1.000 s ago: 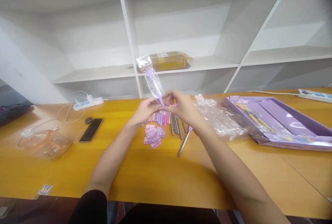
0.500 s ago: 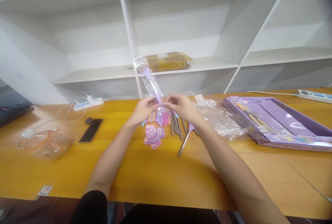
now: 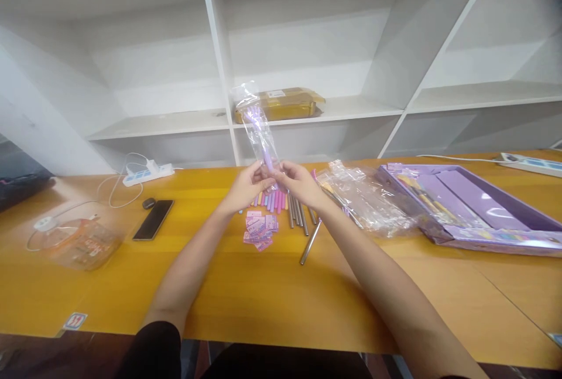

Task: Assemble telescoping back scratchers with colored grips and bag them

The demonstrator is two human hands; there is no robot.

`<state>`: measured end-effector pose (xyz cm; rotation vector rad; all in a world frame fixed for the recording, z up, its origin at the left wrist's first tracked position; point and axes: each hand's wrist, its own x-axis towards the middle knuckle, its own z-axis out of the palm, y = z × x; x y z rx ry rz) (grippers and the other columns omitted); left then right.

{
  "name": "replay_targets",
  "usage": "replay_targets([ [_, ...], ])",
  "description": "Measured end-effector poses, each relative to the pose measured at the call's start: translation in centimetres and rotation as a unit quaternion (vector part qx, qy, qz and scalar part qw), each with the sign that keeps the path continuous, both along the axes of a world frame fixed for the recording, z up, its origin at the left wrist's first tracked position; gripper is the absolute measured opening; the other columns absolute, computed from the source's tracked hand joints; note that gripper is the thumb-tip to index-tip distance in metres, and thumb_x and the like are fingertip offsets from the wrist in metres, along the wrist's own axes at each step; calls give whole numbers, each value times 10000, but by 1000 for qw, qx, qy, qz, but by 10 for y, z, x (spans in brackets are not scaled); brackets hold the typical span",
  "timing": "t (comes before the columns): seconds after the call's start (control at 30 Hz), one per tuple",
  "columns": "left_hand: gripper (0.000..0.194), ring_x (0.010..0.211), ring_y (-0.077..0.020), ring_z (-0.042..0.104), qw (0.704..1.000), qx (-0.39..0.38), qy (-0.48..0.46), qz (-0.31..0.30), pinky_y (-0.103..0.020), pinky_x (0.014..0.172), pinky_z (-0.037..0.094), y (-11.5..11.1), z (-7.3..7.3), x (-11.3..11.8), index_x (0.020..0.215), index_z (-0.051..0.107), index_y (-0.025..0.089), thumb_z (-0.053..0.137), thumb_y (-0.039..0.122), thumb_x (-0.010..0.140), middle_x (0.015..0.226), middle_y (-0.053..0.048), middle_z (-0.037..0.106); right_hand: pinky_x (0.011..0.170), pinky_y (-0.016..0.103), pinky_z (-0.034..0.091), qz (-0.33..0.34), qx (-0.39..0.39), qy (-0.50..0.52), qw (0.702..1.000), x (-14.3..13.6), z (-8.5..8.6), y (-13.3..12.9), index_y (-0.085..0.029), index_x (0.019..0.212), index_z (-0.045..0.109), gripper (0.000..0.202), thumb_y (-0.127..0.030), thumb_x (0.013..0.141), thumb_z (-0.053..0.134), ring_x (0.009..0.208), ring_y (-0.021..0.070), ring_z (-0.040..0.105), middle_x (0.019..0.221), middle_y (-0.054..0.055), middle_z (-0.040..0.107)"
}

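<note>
Left hand point(image 3: 244, 190) and right hand point(image 3: 302, 184) both pinch the clear plastic sleeve point(image 3: 248, 96) around a purple hand-topped stick point(image 3: 266, 156), over bench point(image 3: 263, 297), toward far edge — loose pinch, slick film slips.

We've got our R hand point(image 3: 299, 183) closer to our L hand point(image 3: 246, 188). Top of the clear bag point(image 3: 249, 93) is higher vs. before; more metal sticks point(image 3: 339, 202) show beyond our R arm point(image 3: 377, 256).

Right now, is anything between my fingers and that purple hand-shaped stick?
Yes, the clear plastic sleeve around the purple hand-shaped stick. Your left hand and right hand seem to grip its lower end through that film.
</note>
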<state>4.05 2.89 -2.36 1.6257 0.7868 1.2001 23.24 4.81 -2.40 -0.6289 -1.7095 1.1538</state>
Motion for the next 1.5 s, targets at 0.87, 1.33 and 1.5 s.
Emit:
replay_targets([
  [0.87, 676, 431, -84, 549, 988, -42, -103, -110, -242, 484, 468, -20, 5, 8, 1422, 619, 219, 860, 505, 859, 773, 10, 704, 525, 296, 514, 251, -67, 93, 961, 6, 3, -13, -208, 872, 651, 489, -689, 935, 714, 517, 118, 534, 733, 8, 672],
  [1.33, 625, 830, -181, 723, 998, 25, -46, -41, -287, 777, 573, 6, 13, -32, 1215, 743, 192, 809, 684, 835, 967, -82, 762, 758, 291, 495, 154, 101, -195, 963, 34, 35, -20, -189, 883, 743, 311, -454, 1023, 660, 755, 133, 629, 825, 5, 711],
  [1.5, 517, 797, -134, 692, 987, 34, -128, 95, -256, 725, 581, 10, 20, -29, 1202, 720, 244, 875, 559, 821, 1005, -40, 738, 710, 272, 481, 225, 50, -316, 920, 27, 27, -17, -181, 890, 788, 251, -428, 929, 762, 735, 135, 666, 812, 12, 758],
])
